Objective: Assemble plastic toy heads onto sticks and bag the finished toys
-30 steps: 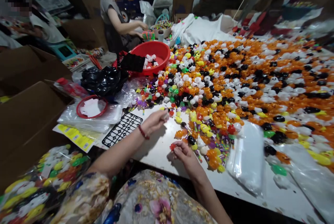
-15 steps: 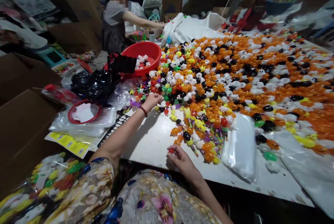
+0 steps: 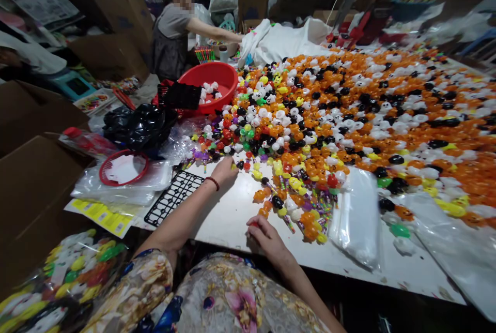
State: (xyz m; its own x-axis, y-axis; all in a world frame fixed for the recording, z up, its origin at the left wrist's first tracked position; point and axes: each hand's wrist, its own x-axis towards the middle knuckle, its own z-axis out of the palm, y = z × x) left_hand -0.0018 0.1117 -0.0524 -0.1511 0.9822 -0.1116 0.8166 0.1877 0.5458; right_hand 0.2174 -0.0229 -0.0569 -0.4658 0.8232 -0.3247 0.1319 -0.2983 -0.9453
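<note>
My left hand (image 3: 225, 172), a beaded bracelet at its wrist, is over the white table by the near edge of the pile. Its fingers are pinched at a small yellow plastic piece (image 3: 233, 166), mostly hidden by them. Close to the table's front edge, my right hand (image 3: 269, 242) has curled fingers around a small red plastic piece (image 3: 254, 224), of which only a bit shows. Between and beyond the hands spreads a pile of small plastic figures (image 3: 310, 116), orange, white, black, yellow and green. Left of my left wrist lies a black plastic grid (image 3: 174, 196).
A red basin (image 3: 228, 82) holding white pieces stands at the back. Clear bags (image 3: 356, 219) lie right of my right hand. A small red basket (image 3: 145, 167) and black plastic bag (image 3: 139, 123) are on the left. Another person (image 3: 170, 38) reaches across the far side.
My left hand has drawn back slightly from the pile toward me, uncovering more of the black grid. My right hand has stayed nearly in place, its fingers covering more of the red piece.
</note>
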